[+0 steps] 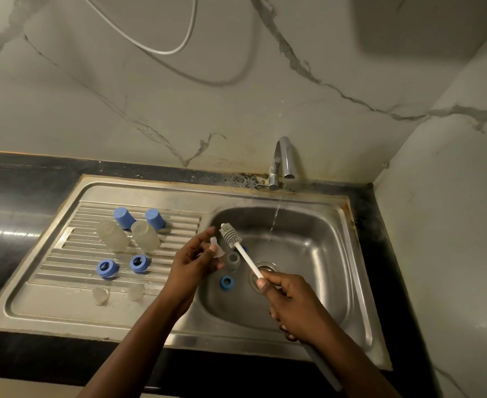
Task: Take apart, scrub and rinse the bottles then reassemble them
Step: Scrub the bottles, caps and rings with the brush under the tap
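The left hand (196, 261) pinches a clear teat (214, 246) over the left edge of the sink basin (331, 254), while the right hand (291, 300) grips the white handle of a bottle brush (231, 235), its grey bristled head just beside the teat. Under them in the basin sit a small clear bottle (233, 260) and a blue ring (226, 282), near the drain (266, 266), which the brush handle partly hides. A thin water stream (275, 219) falls from the tap (284, 159) at the far side, apart from both hands. On the ribbed drainboard (64, 254) to the left lie, far to near, two blue caps (124, 218), two frosted bottles (112, 236), two blue collars (107, 268) and two spare teats (101, 295)
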{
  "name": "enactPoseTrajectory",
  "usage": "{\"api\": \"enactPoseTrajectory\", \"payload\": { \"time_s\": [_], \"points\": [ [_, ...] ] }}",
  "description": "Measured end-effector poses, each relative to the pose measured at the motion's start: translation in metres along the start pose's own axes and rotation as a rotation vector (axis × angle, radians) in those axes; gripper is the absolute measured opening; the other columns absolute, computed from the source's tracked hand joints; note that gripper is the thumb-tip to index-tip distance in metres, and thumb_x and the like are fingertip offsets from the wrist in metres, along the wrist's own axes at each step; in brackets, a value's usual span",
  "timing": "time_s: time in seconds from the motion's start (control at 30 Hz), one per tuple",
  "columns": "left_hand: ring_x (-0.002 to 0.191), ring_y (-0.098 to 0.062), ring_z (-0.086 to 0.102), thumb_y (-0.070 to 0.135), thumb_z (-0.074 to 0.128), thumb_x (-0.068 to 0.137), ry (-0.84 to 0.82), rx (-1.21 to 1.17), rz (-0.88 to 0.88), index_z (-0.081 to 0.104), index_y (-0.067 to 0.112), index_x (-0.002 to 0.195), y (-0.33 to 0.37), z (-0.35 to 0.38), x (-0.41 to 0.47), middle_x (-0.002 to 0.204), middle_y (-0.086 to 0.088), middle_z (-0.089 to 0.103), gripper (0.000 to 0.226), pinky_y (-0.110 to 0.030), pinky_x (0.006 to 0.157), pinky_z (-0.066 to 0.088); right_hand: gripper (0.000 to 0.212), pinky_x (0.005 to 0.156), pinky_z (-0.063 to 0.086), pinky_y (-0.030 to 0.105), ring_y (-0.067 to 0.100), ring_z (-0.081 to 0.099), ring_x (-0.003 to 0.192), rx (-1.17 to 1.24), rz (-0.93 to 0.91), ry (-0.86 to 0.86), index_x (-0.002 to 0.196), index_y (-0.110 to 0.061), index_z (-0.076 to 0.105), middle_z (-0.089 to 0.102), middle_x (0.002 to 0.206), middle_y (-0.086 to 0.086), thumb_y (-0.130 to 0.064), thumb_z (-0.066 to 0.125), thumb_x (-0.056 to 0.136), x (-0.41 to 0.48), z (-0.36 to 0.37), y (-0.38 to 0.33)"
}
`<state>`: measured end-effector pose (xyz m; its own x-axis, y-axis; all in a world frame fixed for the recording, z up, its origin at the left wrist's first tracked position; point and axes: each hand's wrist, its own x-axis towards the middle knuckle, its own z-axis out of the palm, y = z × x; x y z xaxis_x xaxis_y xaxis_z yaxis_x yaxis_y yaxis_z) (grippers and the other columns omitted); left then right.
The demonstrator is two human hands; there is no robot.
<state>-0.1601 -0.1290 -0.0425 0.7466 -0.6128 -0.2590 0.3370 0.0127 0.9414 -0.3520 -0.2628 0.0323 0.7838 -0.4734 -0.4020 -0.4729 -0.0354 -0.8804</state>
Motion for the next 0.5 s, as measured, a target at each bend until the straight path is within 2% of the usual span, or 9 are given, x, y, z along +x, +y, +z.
{"api": "enactPoseTrajectory", "payload": {
  "time_s": [0.1, 0.2, 0.23, 0.3, 0.4, 0.5],
  "points": [
    [0.101, -0.019, 0.076, 0.012, 0.065, 0.103, 0.021, 0.212, 0.016, 0.074, 0.019, 0.126, -0.009, 0.007, -0.001, 0.109, -0.003, 0.079, 0.025, -0.033, 0.083, 0.063, 0.025, 0.039, 0.034, 0.02, 0.005, 0.039, 0.037, -0.015, -0.001, 0.001, 0.12, -0.045, 0.072, 0.047, 0.05, -0.007, -0.034, 0.053, 0.108, -0.001, -0.01, 0.002],
    [0.087, -0.011, 0.076, 0.017, 0.077, 0.096, 0.077, 0.524, 0.053, 0.078, 0.019, 0.101, -0.022, 0.008, 0.006, 0.091, 0.001, 0.08, 0.005, -0.031, 0.08, 0.06, 0.023, 0.038, 0.034, 0.019, 0.003, 0.039, 0.037, -0.033, 0.0, 0.003, 0.119, -0.031, 0.074, 0.047, 0.05, -0.007, -0.032, 0.054, 0.108, 0.0, -0.02, 0.007],
    [0.081, -0.007, 0.075, 0.02, 0.081, 0.093, 0.068, 0.635, 0.056, 0.078, 0.021, 0.093, -0.024, 0.007, 0.009, 0.086, 0.004, 0.08, 0.003, -0.028, 0.076, 0.058, 0.023, 0.038, 0.034, 0.019, 0.002, 0.039, 0.036, -0.033, 0.003, 0.002, 0.12, -0.031, 0.074, 0.047, 0.05, -0.007, -0.031, 0.054, 0.108, 0.0, -0.023, 0.008],
    [0.072, -0.004, 0.07, 0.027, 0.087, 0.087, 0.029, 0.853, 0.043, 0.076, 0.025, 0.085, -0.031, 0.009, 0.02, 0.078, 0.006, 0.076, 0.012, -0.021, 0.067, 0.05, 0.024, 0.038, 0.034, 0.018, 0.002, 0.04, 0.036, -0.035, 0.008, 0.002, 0.123, -0.033, 0.073, 0.048, 0.05, -0.007, -0.032, 0.055, 0.108, 0.001, -0.028, 0.013],
    [0.07, -0.003, 0.065, 0.027, 0.09, 0.083, -0.042, 1.057, 0.012, 0.076, 0.026, 0.087, -0.042, 0.011, 0.033, 0.077, 0.01, 0.071, 0.014, -0.02, 0.064, 0.047, 0.028, 0.038, 0.035, 0.018, 0.002, 0.041, 0.037, -0.032, 0.024, 0.004, 0.131, -0.04, 0.07, 0.05, 0.051, -0.006, -0.035, 0.057, 0.107, 0.003, -0.033, 0.022],
    [0.068, -0.005, 0.063, 0.023, 0.087, 0.083, -0.112, 1.191, -0.026, 0.083, 0.019, 0.1, -0.056, 0.012, 0.044, 0.081, 0.006, 0.073, 0.018, -0.016, 0.062, 0.044, 0.025, 0.039, 0.036, 0.019, 0.005, 0.041, 0.038, -0.011, 0.032, 0.001, 0.125, -0.05, 0.068, 0.05, 0.054, -0.003, -0.037, 0.057, 0.107, 0.004, -0.038, 0.033]
  ]
}}
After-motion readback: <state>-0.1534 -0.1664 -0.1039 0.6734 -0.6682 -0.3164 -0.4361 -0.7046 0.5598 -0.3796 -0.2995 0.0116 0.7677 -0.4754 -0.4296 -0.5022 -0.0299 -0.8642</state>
